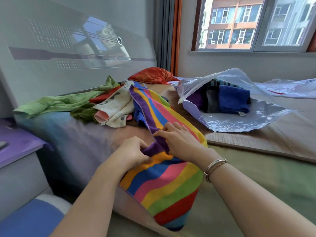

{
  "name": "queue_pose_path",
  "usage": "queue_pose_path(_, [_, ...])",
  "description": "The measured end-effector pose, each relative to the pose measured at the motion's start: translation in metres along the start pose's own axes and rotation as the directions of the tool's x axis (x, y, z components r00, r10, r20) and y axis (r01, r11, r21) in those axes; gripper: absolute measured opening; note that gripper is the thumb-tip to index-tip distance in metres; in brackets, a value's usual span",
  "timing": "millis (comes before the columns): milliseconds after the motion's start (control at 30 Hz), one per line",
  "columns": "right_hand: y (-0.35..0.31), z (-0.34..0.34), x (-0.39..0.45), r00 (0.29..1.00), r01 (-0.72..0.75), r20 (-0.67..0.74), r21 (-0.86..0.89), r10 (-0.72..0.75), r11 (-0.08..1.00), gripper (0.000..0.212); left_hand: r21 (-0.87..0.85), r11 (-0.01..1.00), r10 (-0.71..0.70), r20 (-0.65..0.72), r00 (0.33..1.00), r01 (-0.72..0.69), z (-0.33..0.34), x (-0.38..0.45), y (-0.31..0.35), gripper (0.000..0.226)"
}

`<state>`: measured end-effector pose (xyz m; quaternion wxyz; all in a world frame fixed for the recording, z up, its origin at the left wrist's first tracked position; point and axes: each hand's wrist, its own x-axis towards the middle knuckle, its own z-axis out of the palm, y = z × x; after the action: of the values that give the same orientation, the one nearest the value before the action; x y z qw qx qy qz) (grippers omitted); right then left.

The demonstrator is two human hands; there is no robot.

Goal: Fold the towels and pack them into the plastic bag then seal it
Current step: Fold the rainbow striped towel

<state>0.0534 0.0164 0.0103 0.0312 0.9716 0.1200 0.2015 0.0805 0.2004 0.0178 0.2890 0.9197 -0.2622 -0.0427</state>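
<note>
A rainbow-striped towel (164,182) lies stretched along the bed towards me. My left hand (133,153) pinches its purple edge near the middle. My right hand (177,137) grips the same purple edge just beyond, fingers curled over the fold. An open clear plastic bag (239,120) lies to the right on the bed, with folded blue and dark towels (230,100) inside it. A heap of unfolded towels sits behind: a green one (68,101), a cream patterned one (116,105), and red and blue pieces partly hidden beneath.
A grey headboard (77,57) rises at the left, with a purple-topped nightstand (17,144) below it. A red cushion (152,75) lies at the bed's far end. A second plastic bag (287,88) lies at the far right under the window.
</note>
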Motion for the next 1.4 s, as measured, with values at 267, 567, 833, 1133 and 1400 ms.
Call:
queue_pose_path(267, [-0.022, 0.024, 0.04, 0.974, -0.217, 0.073, 0.021, 0.215, 0.976, 0.037, 0.012, 0.996, -0.083, -0.053, 0.995, 0.084, -0.009, 0.005, -0.023, 0.031])
queue_pose_path(567, [-0.008, 0.004, 0.032, 0.923, -0.307, -0.149, 0.276, 0.356, 0.911, 0.02, -0.173, 0.983, -0.072, -0.066, 0.995, 0.06, -0.012, 0.006, -0.016, 0.026])
queue_pose_path(833, [0.04, -0.05, -0.048, 0.862, -0.475, -0.188, 0.027, 0.472, 0.879, 0.015, -0.107, 0.994, -0.032, -0.246, 0.969, 0.006, 0.004, 0.013, 0.03, 0.006])
queue_pose_path(1133, [0.107, -0.092, -0.152, 0.651, -0.745, -0.181, -0.335, 0.737, 0.577, 0.024, 0.052, 0.961, 0.274, -0.335, 0.901, -0.273, 0.048, 0.023, 0.074, 0.01])
queue_pose_path(1400, [0.113, -0.07, -0.163, 0.732, -0.674, -0.276, -0.43, 0.623, 0.601, 0.01, 0.095, 0.926, 0.374, -0.1, 0.922, -0.365, 0.092, 0.033, 0.088, 0.024])
